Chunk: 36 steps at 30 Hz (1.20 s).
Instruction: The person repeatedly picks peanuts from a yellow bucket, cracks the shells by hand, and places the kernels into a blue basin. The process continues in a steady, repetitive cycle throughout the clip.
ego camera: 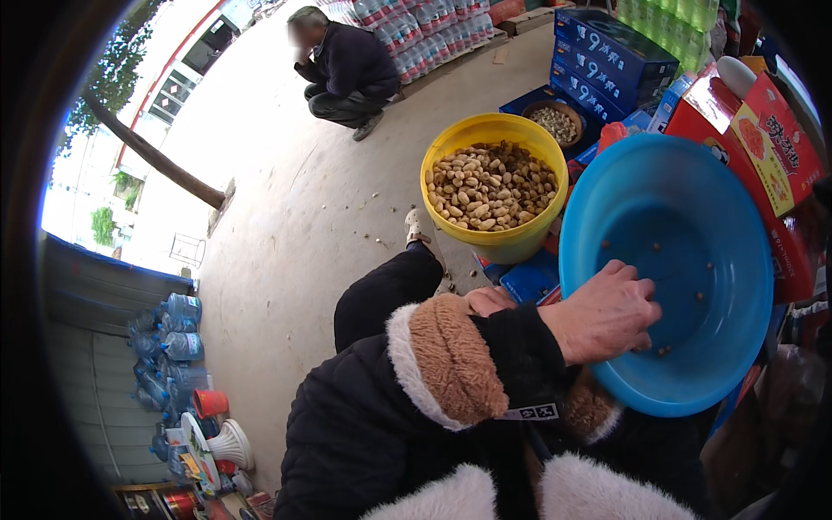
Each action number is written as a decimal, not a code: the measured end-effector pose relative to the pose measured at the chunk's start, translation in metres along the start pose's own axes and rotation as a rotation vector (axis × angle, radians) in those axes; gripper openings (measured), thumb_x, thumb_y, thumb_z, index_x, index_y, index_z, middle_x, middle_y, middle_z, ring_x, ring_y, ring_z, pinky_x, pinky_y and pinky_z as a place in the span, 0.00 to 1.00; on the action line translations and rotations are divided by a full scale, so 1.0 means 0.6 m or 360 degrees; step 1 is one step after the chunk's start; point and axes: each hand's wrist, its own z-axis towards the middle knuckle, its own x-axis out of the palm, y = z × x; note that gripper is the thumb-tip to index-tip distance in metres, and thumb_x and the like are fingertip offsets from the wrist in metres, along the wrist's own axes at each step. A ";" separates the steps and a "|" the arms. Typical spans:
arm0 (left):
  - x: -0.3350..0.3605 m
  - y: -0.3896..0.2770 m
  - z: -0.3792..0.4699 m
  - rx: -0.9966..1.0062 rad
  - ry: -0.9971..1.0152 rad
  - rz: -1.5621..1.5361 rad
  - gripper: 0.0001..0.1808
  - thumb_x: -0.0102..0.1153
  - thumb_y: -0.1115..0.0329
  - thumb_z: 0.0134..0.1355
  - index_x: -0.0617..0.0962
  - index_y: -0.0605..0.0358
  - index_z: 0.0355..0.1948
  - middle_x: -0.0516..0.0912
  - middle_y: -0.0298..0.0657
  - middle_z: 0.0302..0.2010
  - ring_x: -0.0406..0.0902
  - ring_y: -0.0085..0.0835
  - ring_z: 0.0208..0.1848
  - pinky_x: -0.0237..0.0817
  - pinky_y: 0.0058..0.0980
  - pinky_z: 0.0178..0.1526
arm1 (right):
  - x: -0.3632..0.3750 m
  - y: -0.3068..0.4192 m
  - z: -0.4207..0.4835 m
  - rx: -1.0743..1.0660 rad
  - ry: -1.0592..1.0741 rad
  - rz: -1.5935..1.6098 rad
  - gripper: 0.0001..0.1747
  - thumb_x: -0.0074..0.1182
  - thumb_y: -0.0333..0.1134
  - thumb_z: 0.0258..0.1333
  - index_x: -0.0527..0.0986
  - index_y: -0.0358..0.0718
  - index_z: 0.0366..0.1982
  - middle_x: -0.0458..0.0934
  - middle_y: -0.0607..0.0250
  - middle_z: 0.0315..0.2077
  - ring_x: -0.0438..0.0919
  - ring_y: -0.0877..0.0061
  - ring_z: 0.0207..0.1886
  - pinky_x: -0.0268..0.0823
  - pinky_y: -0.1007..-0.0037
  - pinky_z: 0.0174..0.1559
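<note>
A blue plastic basin (669,383) tilts at the right, with several small reddish-brown kernels (700,296) scattered inside. Over its near-left rim reaches my left hand (604,312), its fingers curled down toward the basin floor; whether something is between the fingertips is hidden. My arms cross, and my right hand (491,300) shows only partly behind the left sleeve, beside the yellow bucket's foot. What it holds cannot be seen. Unshelled peanuts (491,188) fill much of the yellow plastic bucket (556,153), which stands left of the basin.
Behind the bucket, a round bowl (577,133) of small pale pieces sits near stacked blue cartons (611,65). Red boxes (777,143) flank the basin. A person (357,65) squats by packs of bottled water (429,32). Large water jugs (182,344) line the left wall.
</note>
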 end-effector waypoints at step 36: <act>-0.005 0.231 -0.237 -0.0982 -0.1180 -0.1363 0.15 0.56 0.83 0.58 0.78 0.63 0.47 0.83 0.38 0.42 0.78 0.21 0.43 0.72 0.20 0.48 | -0.046 0.059 0.001 0.0425 -0.0850 0.1196 0.10 0.50 0.30 0.63 0.72 0.34 0.45 0.77 0.65 0.36 0.74 0.84 0.36 0.67 0.80 0.38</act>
